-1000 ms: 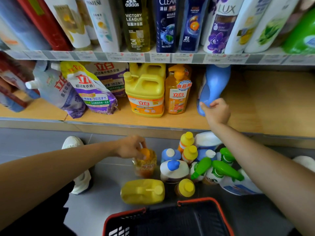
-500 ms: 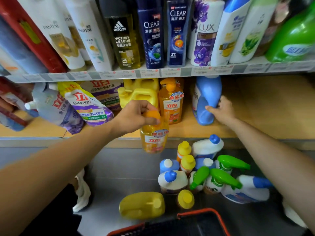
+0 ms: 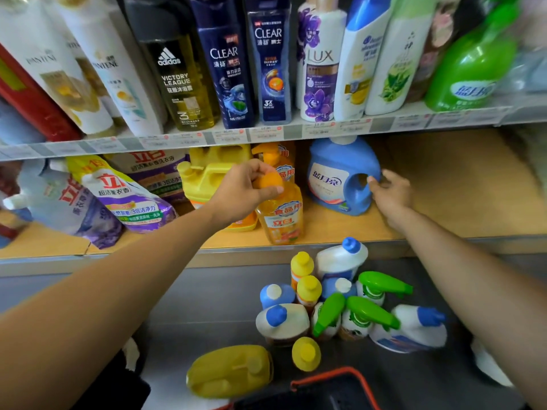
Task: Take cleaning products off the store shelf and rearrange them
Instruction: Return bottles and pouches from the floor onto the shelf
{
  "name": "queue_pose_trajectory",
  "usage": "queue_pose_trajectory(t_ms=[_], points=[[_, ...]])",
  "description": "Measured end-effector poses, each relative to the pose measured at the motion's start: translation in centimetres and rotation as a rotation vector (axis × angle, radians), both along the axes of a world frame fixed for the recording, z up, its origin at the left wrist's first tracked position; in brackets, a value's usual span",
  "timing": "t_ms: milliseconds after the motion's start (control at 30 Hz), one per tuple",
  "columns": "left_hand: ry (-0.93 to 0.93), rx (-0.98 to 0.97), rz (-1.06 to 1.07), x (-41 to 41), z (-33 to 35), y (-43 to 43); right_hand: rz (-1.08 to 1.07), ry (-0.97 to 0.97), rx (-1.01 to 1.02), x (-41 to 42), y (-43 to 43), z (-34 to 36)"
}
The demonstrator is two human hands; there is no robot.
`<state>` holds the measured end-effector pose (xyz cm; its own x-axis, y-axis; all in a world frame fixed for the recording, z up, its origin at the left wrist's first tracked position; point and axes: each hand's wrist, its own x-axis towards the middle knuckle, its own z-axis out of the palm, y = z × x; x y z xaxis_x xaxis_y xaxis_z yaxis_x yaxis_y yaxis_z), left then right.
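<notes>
Bright, even overhead store light; soft shadows under the shelf [image 3: 296, 134]; fisheye bending at edges, far right blurred.

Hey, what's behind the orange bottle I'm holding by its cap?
Another orange pump bottle stands behind the held bottle in your left hand; its lower body is covered, so nothing further back shows.

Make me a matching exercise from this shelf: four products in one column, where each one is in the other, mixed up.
1. front orange bottle
2. blue jug
3. green bottle
4. purple pouch

A. upper shelf, far right
B. leaning, lower shelf, left side
C. gripped at the top by the left hand
D. upright on lower shelf, right hand at its side

Pairs: 1-C, 2-D, 3-A, 4-B.
</notes>
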<state>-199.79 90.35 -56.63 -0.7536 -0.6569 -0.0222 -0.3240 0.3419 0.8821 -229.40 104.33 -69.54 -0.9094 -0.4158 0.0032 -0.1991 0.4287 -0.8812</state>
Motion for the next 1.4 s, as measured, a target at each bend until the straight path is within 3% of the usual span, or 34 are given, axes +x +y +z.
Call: queue_pose_trajectory(t_ms=[133, 233, 300, 400, 467, 567, 733, 900, 1000, 1133, 1200, 1267, 1400], points=[[-0.051, -0.129, 0.014, -0.8, -0.9, -0.7, 0.151, -0.195, -0.104, 0.1, -0.8, 0.5], [-0.111, -0.382, 0.067, -0.7, -1.3, -1.2, 0.350, -0.317, -0.127, 0.1, -1.6, 1.1], [-0.122, -0.562, 0.106, -0.3, -1.6, -1.3, 0.274, -0.244, -0.093, 0.6, -1.6, 1.1], [-0.088, -0.808, 0.027, 0.1, -1.8, -1.1, 0.012, 0.063, 0.003, 2.4, -1.0, 0.2], [-0.112, -0.937, -0.081, 0.1, -2.2, -0.7, 0.163, 0.079, 0.067, 3.4, -0.9, -0.7], [-0.179, -0.960, -0.147, 0.0, -3.1, -0.2, 0.519, 0.114, 0.309, 4.1, -1.6, -1.8], [-0.225, -0.987, -0.203, 0.3, -4.0, -0.5, 0.608, 0.227, 0.589, 3.8, -2.6, -3.2], [-0.239, -1.048, -0.223, 0.3, -4.1, -0.9, 0.690, 0.175, 0.670, 2.2, -3.3, -1.0], [-0.229, -1.149, -0.199, 0.6, -4.1, -0.5, 0.702, 0.074, 0.571, 2.6, -1.8, 0.4], [-0.052, -1.307, -0.140, 0.5, -3.7, 1.0, 0.876, -0.048, 0.610, 4.0, 0.8, 2.6], [0.035, -1.267, -0.271, 0.0, -3.7, 2.1, 1.005, -0.050, 0.732, 5.0, 1.9, 3.5], [0.017, -1.087, -0.445, -0.4, -4.4, 3.4, 1.056, 0.003, 0.829, 6.1, 2.9, 3.7], [-0.344, -0.740, -0.639, -0.6, -7.4, 4.7, 1.053, 0.305, 0.800, 8.5, 3.9, 3.3]])
